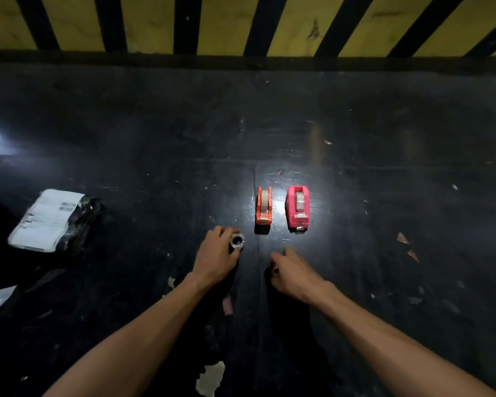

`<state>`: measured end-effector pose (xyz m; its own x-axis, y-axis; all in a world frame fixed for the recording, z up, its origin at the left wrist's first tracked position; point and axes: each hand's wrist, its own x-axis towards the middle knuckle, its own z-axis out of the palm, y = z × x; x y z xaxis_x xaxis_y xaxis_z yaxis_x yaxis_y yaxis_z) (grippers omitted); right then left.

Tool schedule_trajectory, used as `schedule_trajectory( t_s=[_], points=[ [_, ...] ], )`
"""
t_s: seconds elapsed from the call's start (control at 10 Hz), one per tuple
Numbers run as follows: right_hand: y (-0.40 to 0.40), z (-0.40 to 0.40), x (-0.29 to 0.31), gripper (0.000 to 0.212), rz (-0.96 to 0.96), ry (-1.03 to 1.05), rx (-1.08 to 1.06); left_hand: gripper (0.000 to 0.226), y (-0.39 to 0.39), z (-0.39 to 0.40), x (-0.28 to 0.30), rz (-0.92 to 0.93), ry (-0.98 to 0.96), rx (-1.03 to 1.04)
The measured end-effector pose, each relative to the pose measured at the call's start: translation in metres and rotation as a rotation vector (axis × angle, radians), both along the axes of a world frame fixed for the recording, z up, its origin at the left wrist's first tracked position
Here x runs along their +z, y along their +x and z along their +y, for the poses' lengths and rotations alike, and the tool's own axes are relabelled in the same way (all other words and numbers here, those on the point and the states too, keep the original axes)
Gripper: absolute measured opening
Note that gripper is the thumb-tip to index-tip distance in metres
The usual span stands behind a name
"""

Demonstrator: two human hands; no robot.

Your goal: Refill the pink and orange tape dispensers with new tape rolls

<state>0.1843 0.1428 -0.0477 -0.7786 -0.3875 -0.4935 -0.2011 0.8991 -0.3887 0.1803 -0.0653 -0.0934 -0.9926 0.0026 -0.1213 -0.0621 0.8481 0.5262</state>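
Observation:
An orange tape dispenser [263,206] and a pink tape dispenser [298,208] stand side by side on the dark floor, each with a tape roll seated in it. My left hand [216,257] is just left of and below the orange dispenser, its fingers closed around a small tape roll or core [237,241] with its hole facing up. My right hand [291,272] hovers below the pink dispenser with fingers curled; I cannot tell whether it holds anything.
A package with a white label and black wrapping [53,220] lies at the left. Scraps of paper [211,378] and small red bits [403,238] dot the floor. A yellow-and-black striped wall [241,24] borders the far side.

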Motion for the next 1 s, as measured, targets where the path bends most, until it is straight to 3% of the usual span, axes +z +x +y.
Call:
schedule_trajectory(
  t_s=[0.1, 0.3, 0.4, 0.7, 0.9, 1.0],
  points=[
    [-0.016, -0.037, 0.005, 0.021, 0.065, -0.118, 0.115, 0.032, -0.01, -0.03, 0.002, 0.016, -0.026, 0.129],
    [-0.072, -0.093, -0.001, 0.023, 0.48, -0.004, 0.3, 0.037, -0.045, -0.067, 0.009, -0.008, -0.064, 0.239],
    [-0.102, -0.101, -0.007, 0.022, 0.55, 0.066, 0.28, 0.036, -0.058, -0.07, 0.009, -0.007, -0.032, 0.233],
    [-0.121, -0.107, -0.022, 0.018, 0.542, 0.158, 0.294, 0.046, -0.068, -0.062, 0.006, -0.031, -0.035, 0.154],
    [-0.096, -0.096, -0.008, 0.046, 0.556, 0.004, 0.244, 0.058, -0.052, -0.058, 0.016, -0.066, -0.044, 0.165],
    [-0.064, -0.082, -0.005, 0.042, 0.632, -0.077, 0.202, 0.052, -0.028, -0.05, 0.013, -0.014, -0.055, 0.179]
  ],
)
